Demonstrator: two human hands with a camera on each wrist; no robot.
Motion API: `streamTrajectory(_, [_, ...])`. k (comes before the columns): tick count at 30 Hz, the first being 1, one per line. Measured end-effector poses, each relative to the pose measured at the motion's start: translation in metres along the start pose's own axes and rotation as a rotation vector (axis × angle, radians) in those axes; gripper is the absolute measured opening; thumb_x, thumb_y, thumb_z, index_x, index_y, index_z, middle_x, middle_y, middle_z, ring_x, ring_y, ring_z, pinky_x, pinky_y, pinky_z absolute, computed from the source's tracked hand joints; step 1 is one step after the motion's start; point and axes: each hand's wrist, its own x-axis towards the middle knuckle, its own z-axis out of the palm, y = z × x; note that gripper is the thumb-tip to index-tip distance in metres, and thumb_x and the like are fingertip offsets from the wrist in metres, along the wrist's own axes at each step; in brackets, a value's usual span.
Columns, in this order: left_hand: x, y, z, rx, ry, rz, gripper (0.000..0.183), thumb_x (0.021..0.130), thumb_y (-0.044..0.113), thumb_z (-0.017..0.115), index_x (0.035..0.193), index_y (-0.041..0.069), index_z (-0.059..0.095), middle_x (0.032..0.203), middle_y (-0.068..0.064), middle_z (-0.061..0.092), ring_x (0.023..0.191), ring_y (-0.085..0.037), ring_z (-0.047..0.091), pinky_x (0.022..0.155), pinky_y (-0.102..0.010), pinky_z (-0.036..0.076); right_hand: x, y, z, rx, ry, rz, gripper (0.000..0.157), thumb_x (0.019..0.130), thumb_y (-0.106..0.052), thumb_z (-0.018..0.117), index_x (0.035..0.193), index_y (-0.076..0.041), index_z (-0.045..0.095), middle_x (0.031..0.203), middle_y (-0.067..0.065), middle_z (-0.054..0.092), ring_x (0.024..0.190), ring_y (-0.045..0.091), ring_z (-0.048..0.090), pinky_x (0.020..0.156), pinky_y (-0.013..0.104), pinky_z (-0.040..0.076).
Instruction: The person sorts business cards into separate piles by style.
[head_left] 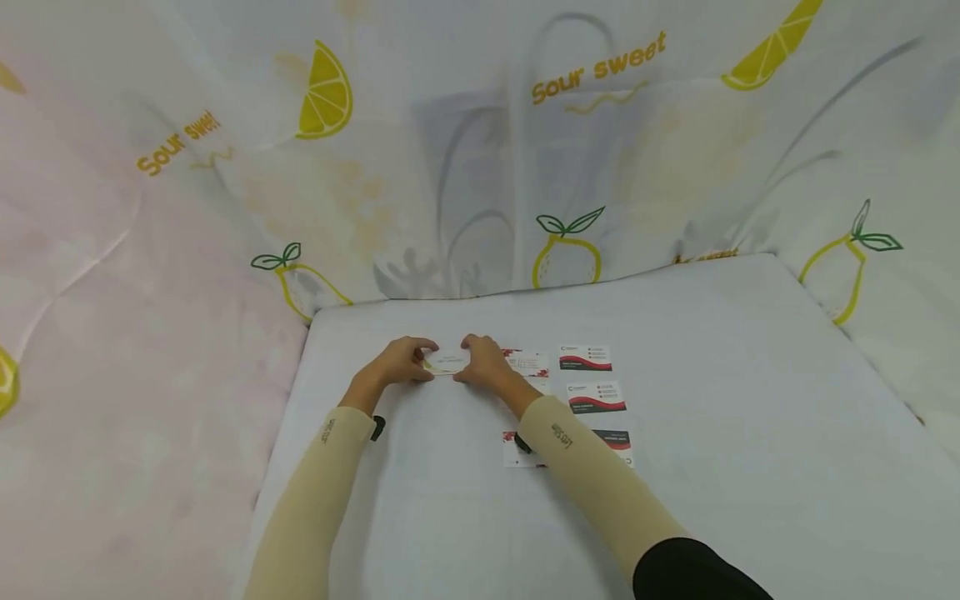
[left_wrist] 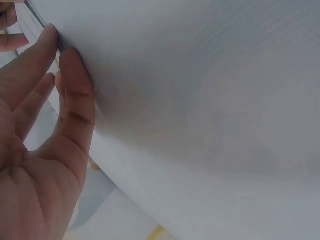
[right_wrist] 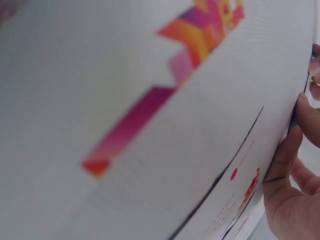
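A white business card (head_left: 447, 361) with a green and yellow corner lies on the white table, between both hands. My left hand (head_left: 402, 361) holds its left edge, thumb and fingers bent around that end. The right hand (head_left: 486, 365) holds the opposite edge in the same way. In the left wrist view, the left hand's fingers (left_wrist: 75, 100) meet the thin edge at the upper left. Beside the right hand is a white card with red flower-like print (head_left: 528, 363), partly covered by that hand.
Right of it stand red, black and white cards in a column: a top card (head_left: 585, 358), a middle card (head_left: 596, 397) and a lower card (head_left: 617, 442). Another red-printed card (head_left: 517, 452) is partly under the right forearm. A lemon-print curtain (head_left: 480, 167) borders the table's back.
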Motion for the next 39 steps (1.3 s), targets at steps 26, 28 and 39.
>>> streamTrajectory(26, [0.001, -0.01, 0.003, -0.023, 0.008, 0.009, 0.057, 0.08, 0.013, 0.082, 0.132, 0.007, 0.06, 0.1, -0.01, 0.062, 0.082, -0.017, 0.056, 0.073, -0.029, 0.047, 0.0, 0.006, -0.002, 0.037, -0.025, -0.003, 0.063, 0.078, -0.025, 0.085, 0.128, -0.003, 0.055, 0.101, 0.009, 0.062, 0.093, 0.022, 0.056, 0.088, 0.036, 0.047])
streamTrajectory(28, [0.0, -0.01, 0.003, -0.034, 0.003, 0.003, 0.057, 0.079, 0.012, 0.082, 0.131, 0.006, 0.06, 0.099, -0.011, 0.061, 0.081, -0.018, 0.056, 0.073, -0.029, 0.046, -0.001, 0.007, -0.002, 0.042, -0.036, 0.011, 0.063, 0.078, -0.025, 0.085, 0.129, -0.003, 0.054, 0.102, 0.009, 0.061, 0.094, 0.022, 0.056, 0.089, 0.036, 0.047])
streamTrajectory(39, [0.002, -0.009, 0.0, -0.054, 0.022, 0.009, 0.053, 0.08, 0.011, 0.081, 0.129, 0.006, 0.06, 0.097, -0.009, 0.059, 0.081, -0.017, 0.054, 0.073, -0.029, 0.045, 0.001, 0.005, -0.004, 0.067, -0.022, 0.031, 0.061, 0.078, -0.024, 0.084, 0.128, -0.005, 0.055, 0.104, 0.009, 0.061, 0.094, 0.022, 0.056, 0.088, 0.036, 0.047])
